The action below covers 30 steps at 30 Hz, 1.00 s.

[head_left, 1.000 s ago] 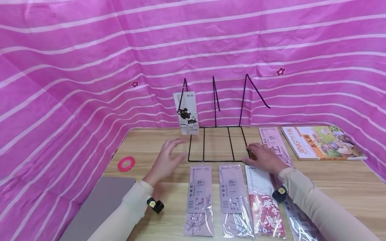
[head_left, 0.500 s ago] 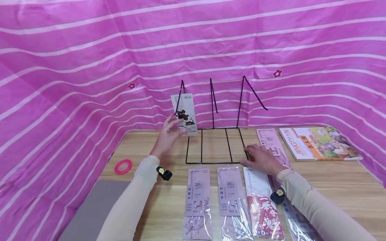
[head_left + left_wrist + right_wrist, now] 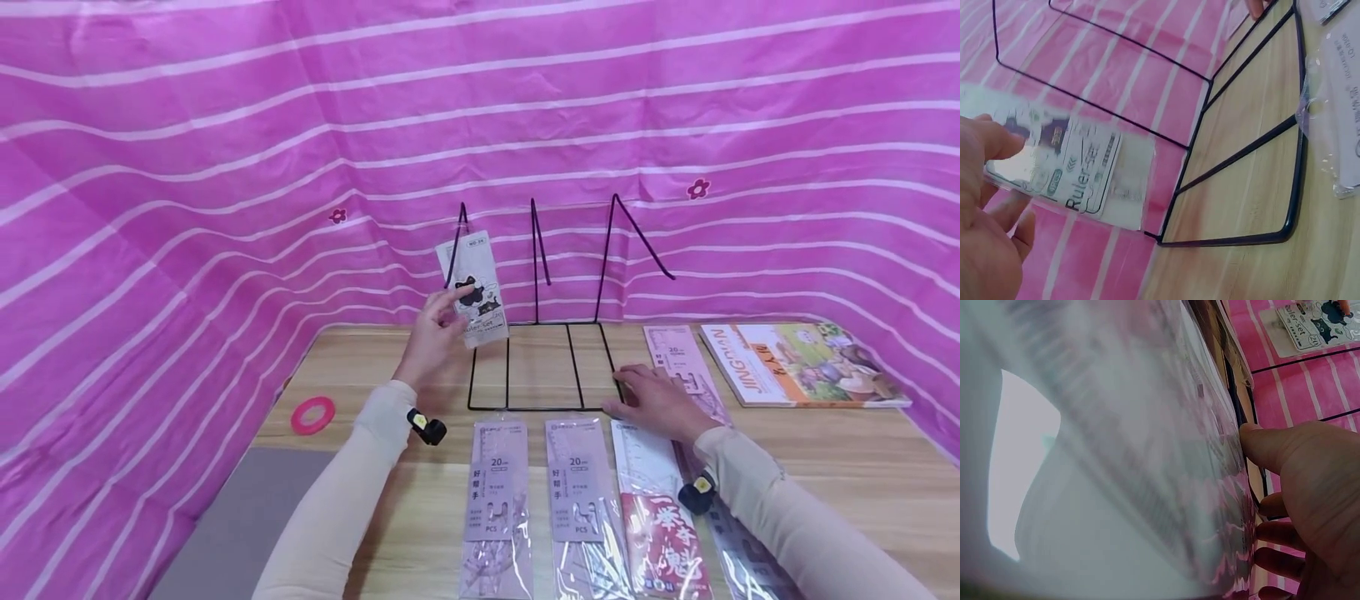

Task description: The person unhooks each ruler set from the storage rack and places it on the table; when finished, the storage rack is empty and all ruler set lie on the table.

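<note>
A ruler set pack with a black cat print hangs tilted from the leftmost hook of a black wire rack. My left hand reaches across its left side, index finger extended over the printed front and touching it. Up close in the left wrist view, other fingers lie by the lower edge of the pack. My right hand rests at the right side of the rack's base, fingers loosely bent, thumb near the front corner. Clear film fills much of the right wrist view, with the right hand beside it.
Several packaged ruler sets lie in front of the rack, among them a lilac one and a red and white one. A book and another lilac pack lie to the right. A pink ring and grey mat are left.
My left hand has moved up and forward from beside the rack's base to the hanging ruler set pack. The pack's lower end has swung to the right. My right hand has stayed put.
</note>
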### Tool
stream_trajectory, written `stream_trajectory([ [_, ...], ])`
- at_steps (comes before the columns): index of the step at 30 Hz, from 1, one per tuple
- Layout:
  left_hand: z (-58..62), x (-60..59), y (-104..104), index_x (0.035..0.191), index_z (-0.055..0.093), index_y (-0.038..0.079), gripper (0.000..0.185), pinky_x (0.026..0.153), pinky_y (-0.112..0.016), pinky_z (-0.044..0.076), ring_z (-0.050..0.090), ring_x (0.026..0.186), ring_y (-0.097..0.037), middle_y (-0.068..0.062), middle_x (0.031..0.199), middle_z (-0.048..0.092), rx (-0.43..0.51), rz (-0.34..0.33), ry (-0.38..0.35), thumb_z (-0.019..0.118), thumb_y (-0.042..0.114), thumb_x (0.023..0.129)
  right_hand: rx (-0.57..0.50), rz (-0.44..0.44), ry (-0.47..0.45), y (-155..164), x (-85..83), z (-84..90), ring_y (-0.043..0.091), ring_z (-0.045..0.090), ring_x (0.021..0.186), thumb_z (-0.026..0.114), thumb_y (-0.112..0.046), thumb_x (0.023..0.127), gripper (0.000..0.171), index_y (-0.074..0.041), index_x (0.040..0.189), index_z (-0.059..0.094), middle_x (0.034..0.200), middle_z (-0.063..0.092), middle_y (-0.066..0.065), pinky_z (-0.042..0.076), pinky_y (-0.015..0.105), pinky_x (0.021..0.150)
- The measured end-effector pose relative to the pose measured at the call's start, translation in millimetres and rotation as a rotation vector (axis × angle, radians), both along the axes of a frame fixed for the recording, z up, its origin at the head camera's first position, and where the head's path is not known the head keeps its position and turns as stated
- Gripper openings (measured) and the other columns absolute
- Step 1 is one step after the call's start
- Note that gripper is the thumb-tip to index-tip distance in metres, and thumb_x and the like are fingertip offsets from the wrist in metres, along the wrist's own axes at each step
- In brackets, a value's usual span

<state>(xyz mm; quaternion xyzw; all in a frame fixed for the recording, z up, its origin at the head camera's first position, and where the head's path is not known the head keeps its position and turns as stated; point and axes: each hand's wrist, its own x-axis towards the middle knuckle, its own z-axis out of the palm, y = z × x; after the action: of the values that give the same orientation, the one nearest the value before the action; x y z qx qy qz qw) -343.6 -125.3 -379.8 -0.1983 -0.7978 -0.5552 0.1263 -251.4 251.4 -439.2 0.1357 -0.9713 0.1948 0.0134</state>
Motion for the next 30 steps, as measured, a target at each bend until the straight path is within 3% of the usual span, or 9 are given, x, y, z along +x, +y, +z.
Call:
stream_trajectory([
  [7,4.3,26.2,4,0.151,0.059,0.027,0.061,0.067,-0.02,0.049,0.053,0.082,-0.016,-0.01,0.121,0.057,-0.077,0.026,0.058,0.068,0.001,0.097,0.0,-0.005,-0.015,0,0.8,-2.6,0.05,0.042,0.144,0.068,-0.054,0.099,0.078,-0.001,0.152,0.051,0.159,0.045,0.028,0.028,0.072,0.121],
  [12,10.0,55.0,0,0.155,0.052,0.03,0.067,0.056,-0.019,0.047,0.053,0.075,-0.016,-0.008,0.12,0.063,-0.085,-0.051,0.038,0.07,0.003,0.096,-0.005,-0.001,0.0,1,1.4,-1.9,0.052,0.042,0.143,0.068,-0.053,0.099,0.077,0.0,0.152,0.051,0.159,0.045,0.028,0.025,0.074,0.121],
  [15,13.3,76.6,-6,0.155,0.05,0.034,0.069,0.055,-0.019,0.048,0.053,0.077,-0.017,-0.006,0.123,0.062,-0.087,-0.1,-0.015,0.07,0.005,0.096,-0.006,0.002,0.005,2,1.5,-1.4,0.052,0.043,0.143,0.069,-0.051,0.099,0.076,0.001,0.152,0.051,0.158,0.045,0.029,0.027,0.074,0.121],
  [21,17.4,121.1,-21,0.155,0.048,0.033,0.068,0.057,-0.024,0.056,0.058,0.085,-0.021,-0.009,0.131,0.063,-0.082,-0.15,-0.092,0.07,0.005,0.097,0.0,0.004,0.005,2,1.3,-1.4,0.052,0.044,0.141,0.068,-0.053,0.099,0.077,0.0,0.152,0.051,0.158,0.046,0.029,0.029,0.073,0.12],
  [24,18.0,142.2,-28,0.156,0.046,0.031,0.066,0.07,-0.029,0.065,0.066,0.099,-0.025,-0.015,0.134,0.063,-0.047,-0.21,-0.134,0.067,0.003,0.099,-0.001,-0.002,0.0,1,0.8,-1.4,0.051,0.043,0.142,0.068,-0.053,0.099,0.076,0.0,0.152,0.052,0.159,0.046,0.028,0.029,0.072,0.12],
  [27,17.0,161.6,-37,0.156,0.044,0.031,0.066,0.086,-0.034,0.066,0.069,0.116,-0.029,-0.018,0.141,0.061,-0.014,-0.277,-0.187,0.064,0.001,0.101,0.001,0.009,0.011,0,0.3,-0.1,0.052,0.045,0.14,0.069,-0.051,0.099,0.075,0.001,0.15,0.053,0.157,0.047,0.029,0.031,0.073,0.119],
  [30,14.0,176.6,-47,0.157,0.043,0.03,0.065,0.09,-0.036,0.065,0.07,0.119,-0.03,-0.02,0.14,0.062,0.004,-0.326,-0.235,0.063,0.001,0.102,0.008,0.02,0.031,0,-0.5,2.5,0.052,0.047,0.137,0.071,-0.049,0.098,0.073,0.002,0.148,0.055,0.155,0.049,0.03,0.035,0.072,0.116],
])
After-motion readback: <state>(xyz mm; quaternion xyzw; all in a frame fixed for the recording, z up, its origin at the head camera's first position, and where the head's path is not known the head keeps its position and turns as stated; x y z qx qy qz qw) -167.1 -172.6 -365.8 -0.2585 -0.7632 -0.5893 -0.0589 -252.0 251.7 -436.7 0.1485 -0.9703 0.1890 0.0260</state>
